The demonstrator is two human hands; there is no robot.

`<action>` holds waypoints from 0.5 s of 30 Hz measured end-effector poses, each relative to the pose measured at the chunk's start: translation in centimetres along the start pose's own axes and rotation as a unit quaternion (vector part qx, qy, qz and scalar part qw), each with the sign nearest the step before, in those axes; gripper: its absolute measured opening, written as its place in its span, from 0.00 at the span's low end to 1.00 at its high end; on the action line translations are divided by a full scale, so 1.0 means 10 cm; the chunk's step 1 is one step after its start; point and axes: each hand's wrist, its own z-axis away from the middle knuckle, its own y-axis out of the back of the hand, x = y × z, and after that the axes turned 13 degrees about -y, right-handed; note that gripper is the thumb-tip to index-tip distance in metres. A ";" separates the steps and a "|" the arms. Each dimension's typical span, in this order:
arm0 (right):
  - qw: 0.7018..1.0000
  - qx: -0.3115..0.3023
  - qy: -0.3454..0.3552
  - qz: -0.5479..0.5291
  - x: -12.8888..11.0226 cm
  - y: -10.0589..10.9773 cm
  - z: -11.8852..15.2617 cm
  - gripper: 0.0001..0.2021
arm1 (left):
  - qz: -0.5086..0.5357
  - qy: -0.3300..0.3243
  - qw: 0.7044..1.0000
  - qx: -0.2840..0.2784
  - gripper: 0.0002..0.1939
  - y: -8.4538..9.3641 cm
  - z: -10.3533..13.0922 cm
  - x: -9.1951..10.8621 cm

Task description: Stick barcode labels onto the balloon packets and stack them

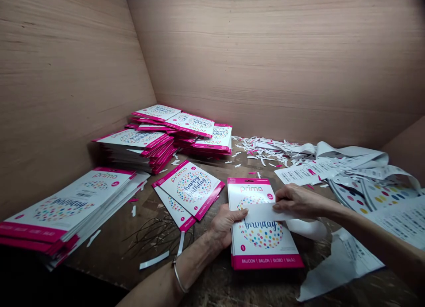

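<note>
A small stack of balloon packets (265,245), white with pink bands and a dotted "happy birthday" print, lies in front of me. My left hand (226,225) grips its left edge, with the thumb on the top packet near the end of a white strip. My right hand (295,200) is closed on that label strip (259,212), pinching it between thumb and fingers across the middle of the packet. The strip covers part of the print. Its loose tail (308,229) curls to the right, below my right hand.
Two loose packets (192,187) overlap left of the stack. A tall pile (76,205) stands at the left edge, with more piles (142,141) behind. Paper scraps (262,149) litter the back. Label sheets (398,218) and ribbons of backing (352,154) cover the right. Wooden walls (272,54) enclose the table.
</note>
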 end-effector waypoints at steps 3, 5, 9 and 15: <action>1.000 0.001 0.005 -0.004 -0.01 -0.03 0.02 0.14 | -0.014 -0.013 1.000 0.010 0.21 0.03 -0.01 -0.02; 1.000 0.026 0.015 -0.009 0.00 -0.05 0.05 0.16 | -0.018 -0.020 0.999 0.018 0.20 0.04 0.00 -0.01; 0.990 0.128 0.021 -0.054 0.12 -0.10 0.16 0.19 | -0.030 -0.047 0.998 0.022 0.21 -0.02 0.08 0.08; 0.950 0.275 0.028 -0.147 0.24 -0.22 0.31 0.19 | -0.053 -0.098 0.994 0.017 0.23 -0.14 0.41 0.28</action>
